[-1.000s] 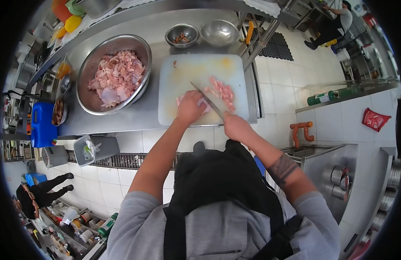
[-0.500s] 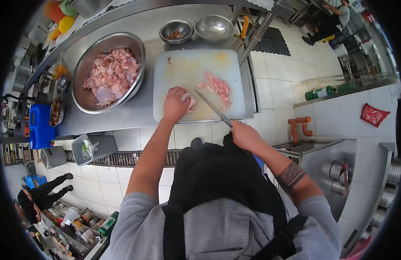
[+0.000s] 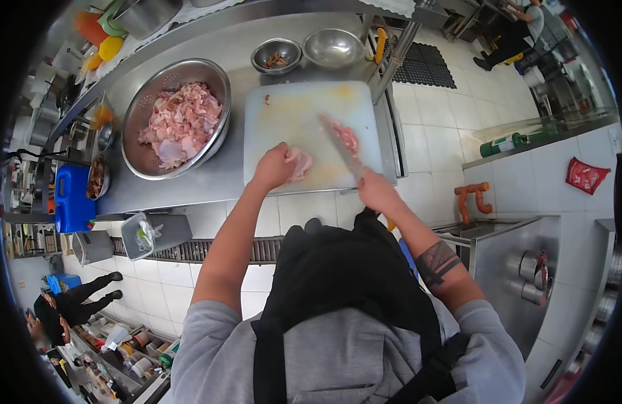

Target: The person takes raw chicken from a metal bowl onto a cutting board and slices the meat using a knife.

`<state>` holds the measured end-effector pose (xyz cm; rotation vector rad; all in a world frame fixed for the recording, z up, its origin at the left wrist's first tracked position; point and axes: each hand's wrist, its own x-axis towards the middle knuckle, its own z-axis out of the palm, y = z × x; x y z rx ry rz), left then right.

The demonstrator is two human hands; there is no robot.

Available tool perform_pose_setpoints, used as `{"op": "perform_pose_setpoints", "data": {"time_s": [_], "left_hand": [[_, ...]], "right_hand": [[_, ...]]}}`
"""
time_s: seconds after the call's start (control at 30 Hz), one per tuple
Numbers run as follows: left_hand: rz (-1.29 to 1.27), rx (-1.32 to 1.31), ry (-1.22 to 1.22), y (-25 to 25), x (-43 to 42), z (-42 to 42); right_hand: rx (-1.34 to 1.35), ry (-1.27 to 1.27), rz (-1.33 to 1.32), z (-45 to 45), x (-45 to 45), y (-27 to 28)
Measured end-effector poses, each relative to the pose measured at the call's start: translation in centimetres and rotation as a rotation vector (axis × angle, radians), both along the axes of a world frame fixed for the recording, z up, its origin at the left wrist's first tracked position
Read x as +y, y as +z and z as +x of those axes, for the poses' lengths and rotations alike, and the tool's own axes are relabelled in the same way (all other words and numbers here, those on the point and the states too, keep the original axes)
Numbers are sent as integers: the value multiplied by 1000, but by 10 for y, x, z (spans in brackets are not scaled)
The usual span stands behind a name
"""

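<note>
A white cutting board lies on the steel counter in front of me. My left hand is closed at the edge of a piece of raw meat on the board's lower left part. My right hand grips the handle of a knife; its blade points up and left and lies along a pile of cut meat on the board's right side. Left of the board, a large steel colander holds many pieces of raw meat.
Two steel bowls stand behind the board, one with reddish-brown bits, the other with nothing visible inside. A blue jug and grey bin are at the left. One person stands far right, another far left.
The knife has moved right from beside the held meat to the cut pile. My left hand has shifted left with the meat piece, which now shows more to its right.
</note>
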<state>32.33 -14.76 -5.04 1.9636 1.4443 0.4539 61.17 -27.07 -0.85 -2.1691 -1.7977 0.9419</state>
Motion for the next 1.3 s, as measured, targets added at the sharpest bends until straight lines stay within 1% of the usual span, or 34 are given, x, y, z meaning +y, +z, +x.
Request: {"op": "perform_pose_setpoints", "data": {"time_s": [0.03,0.07,0.13,0.17,0.23,0.27,0.33,0.37,0.4,0.43,0.47,0.53,0.57,0.63,0.67,0.73,0.77,0.83,0.97,1.03,1.17,1.2,1.23,1.27,1.3], "left_hand": [[-117,-22,34,5,-1,6],[-114,-20,35,10,-2,12],[-108,-282,114,31,-6,31],[-110,-283,108,41,-8,42],[-456,-815,228,58,-11,57],[-460,-814,227,55,-11,58],[-454,-1017,295,42,-8,57],[-457,-1013,292,33,-7,50],[-262,-665,284,19,-7,35],[-65,-319,267,16,-8,25],[-62,-318,265,13,-12,19],[462,225,219,13,-25,11],[458,223,218,7,-25,15],[380,-29,-31,-5,-29,31],[378,-32,-28,-9,-33,44],[395,-277,-96,-10,-42,72],[393,-284,-93,-11,-41,75],[419,-147,-122,-14,-38,81],[430,-128,-136,-15,-35,83],[424,-180,-167,-19,-29,84],[361,-218,-219,-19,-22,82],[376,-221,-219,-18,-23,81],[390,-225,-216,-19,-23,80],[388,-224,-218,-20,-23,79],[451,-223,-194,-24,-24,77]], "right_hand": [[-22,-13,-10,8,1,8],[-20,-12,-7,7,0,11],[-4,-5,25,7,-10,12],[-5,-11,24,5,-17,9],[47,1,-6,-2,-27,3],[47,-2,-9,0,-30,2],[90,-81,-103,0,-32,7],[93,-86,-105,3,-33,4],[56,-78,-33,9,-35,-2],[18,-69,41,12,-36,-3],[19,-71,44,13,-36,-3],[-7,-75,57,12,-40,9],[-9,-75,53,10,-42,15],[-61,23,-24,1,-45,36],[-65,25,-26,-3,-47,43],[-79,84,-89,-8,-53,52],[-86,85,-91,-8,-55,56],[-131,80,-157,-6,-59,62],[-135,78,-211,-9,-56,67],[-58,86,-149,-14,-46,51],[-8,69,-74,-32,-1,9],[3,96,-5,-35,12,-5],[13,126,63,-37,18,-9],[14,124,61,-35,15,-11],[13,123,35,-35,10,-9]]}}
